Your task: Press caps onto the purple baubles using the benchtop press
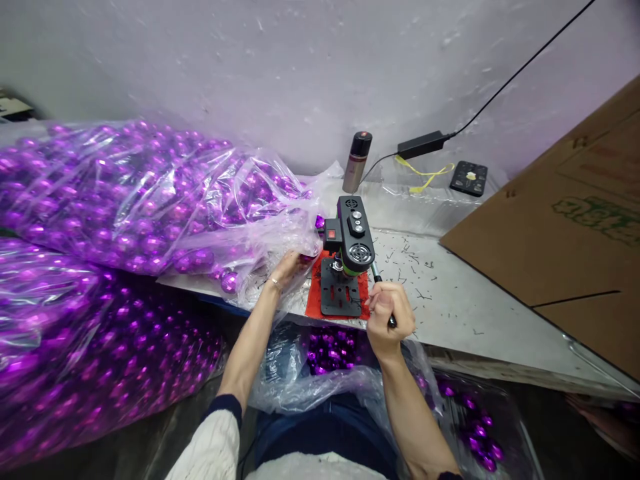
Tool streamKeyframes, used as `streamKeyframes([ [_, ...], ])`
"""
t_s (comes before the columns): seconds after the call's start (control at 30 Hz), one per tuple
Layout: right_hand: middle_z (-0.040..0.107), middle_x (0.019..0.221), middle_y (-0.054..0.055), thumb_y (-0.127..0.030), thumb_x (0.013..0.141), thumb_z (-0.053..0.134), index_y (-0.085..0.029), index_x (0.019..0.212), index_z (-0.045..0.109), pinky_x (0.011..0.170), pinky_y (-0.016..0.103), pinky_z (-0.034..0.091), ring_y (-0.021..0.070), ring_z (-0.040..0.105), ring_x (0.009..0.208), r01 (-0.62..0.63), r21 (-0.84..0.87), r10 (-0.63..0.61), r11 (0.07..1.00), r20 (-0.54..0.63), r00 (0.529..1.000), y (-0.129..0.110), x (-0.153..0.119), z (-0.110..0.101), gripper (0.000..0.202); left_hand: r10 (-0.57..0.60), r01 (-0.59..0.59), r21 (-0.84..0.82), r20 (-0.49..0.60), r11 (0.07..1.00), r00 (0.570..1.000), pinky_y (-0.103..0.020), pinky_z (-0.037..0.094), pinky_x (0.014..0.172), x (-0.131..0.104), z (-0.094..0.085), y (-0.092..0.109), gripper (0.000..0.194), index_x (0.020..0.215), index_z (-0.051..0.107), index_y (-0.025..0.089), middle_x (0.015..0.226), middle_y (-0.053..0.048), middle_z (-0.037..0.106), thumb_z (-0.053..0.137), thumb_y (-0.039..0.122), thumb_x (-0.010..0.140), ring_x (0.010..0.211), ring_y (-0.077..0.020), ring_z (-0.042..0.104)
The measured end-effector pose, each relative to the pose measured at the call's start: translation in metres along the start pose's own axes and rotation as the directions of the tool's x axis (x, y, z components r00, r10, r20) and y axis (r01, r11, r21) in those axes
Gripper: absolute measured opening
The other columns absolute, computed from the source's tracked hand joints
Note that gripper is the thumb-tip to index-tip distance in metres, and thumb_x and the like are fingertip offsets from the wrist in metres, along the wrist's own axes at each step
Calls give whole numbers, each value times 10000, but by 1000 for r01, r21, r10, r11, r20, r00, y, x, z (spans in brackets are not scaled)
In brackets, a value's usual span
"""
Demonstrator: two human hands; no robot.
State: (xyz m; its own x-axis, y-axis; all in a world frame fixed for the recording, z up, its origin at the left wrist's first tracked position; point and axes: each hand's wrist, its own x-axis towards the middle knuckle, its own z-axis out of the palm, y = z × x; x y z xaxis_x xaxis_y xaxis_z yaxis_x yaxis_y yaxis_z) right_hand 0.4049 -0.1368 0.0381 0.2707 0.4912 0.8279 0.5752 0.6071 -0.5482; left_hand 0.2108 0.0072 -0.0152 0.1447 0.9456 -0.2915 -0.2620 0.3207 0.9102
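A small black drill press (356, 233) stands on a red cloth (314, 297) on the bench. My right hand (391, 312) is wrapped round its lever handle, whose black end shows below the fingers. My left hand (287, 268) is left of the press, at the opening of a clear bag of shiny purple balls (125, 193). Its fingertips are near something dark purple, partly hidden by plastic, so its hold is unclear. A purple piece (319, 221) sits beside the red switch. Below the bench edge, an open bag holds purple pieces (333, 350).
Behind the press stand a spray can (355, 163), a black power adapter (423, 144) with a cable, and a black case (469, 178). Dark shavings (410, 257) litter the bench. A cardboard box (565, 233) leans at right. Another purple bag (100, 360) fills the lower left.
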Motion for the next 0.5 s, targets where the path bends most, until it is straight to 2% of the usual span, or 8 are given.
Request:
streamKeyframes([
  [0.1, 581, 691, -11, -116, 966, 482, -216, 697, 520, 588, 280, 436, 124, 579, 659, 1, -2, -1, 1000, -9, 1000, -2, 3, 1, 290, -80, 83, -112, 29, 990, 996, -249, 547, 654, -28, -8, -8, 178, 922, 673, 151, 815, -61, 734, 577, 294, 964, 718, -158, 702],
  [0.2, 584, 687, -10, -142, 977, 489, -213, 697, 527, 578, 281, 427, 119, 567, 630, -14, -17, 13, 1000, -17, 1000, -5, 9, 1, 292, -124, 151, -310, 104, 939, 987, -257, 573, 666, -52, -13, -18, 240, 1058, 679, 142, 938, -92, 767, 625, 348, 946, 811, -191, 746],
  [0.3, 580, 679, -11, -167, 988, 493, -212, 692, 528, 586, 284, 426, 116, 562, 622, -28, -14, 28, 1000, -30, 999, -8, 15, 2, 301, -131, 180, -417, 145, 891, 981, -351, 626, 793, -63, -12, -29, 349, 1150, 676, 156, 1070, -120, 774, 655, 432, 937, 947, -251, 762],
  [0.4, 564, 663, -9, -186, 996, 491, -216, 675, 511, 603, 293, 433, 128, 571, 643, -34, 4, 34, 999, -35, 999, -11, 21, 3, 323, -127, 170, -389, 132, 906, 983, -456, 608, 972, -65, -7, -38, 377, 1165, 675, 172, 1147, -126, 764, 678, 467, 931, 1084, -289, 744],
  [0.5, 548, 649, -9, -199, 1004, 483, -221, 670, 509, 609, 301, 438, 135, 574, 649, -33, 8, 33, 999, -22, 999, -12, 25, 2, 336, -126, 173, -371, 147, 913, 981, -503, 564, 1072, -66, -2, -42, 342, 1133, 681, 160, 1144, -123, 766, 711, 422, 915, 1133, -294, 733],
])
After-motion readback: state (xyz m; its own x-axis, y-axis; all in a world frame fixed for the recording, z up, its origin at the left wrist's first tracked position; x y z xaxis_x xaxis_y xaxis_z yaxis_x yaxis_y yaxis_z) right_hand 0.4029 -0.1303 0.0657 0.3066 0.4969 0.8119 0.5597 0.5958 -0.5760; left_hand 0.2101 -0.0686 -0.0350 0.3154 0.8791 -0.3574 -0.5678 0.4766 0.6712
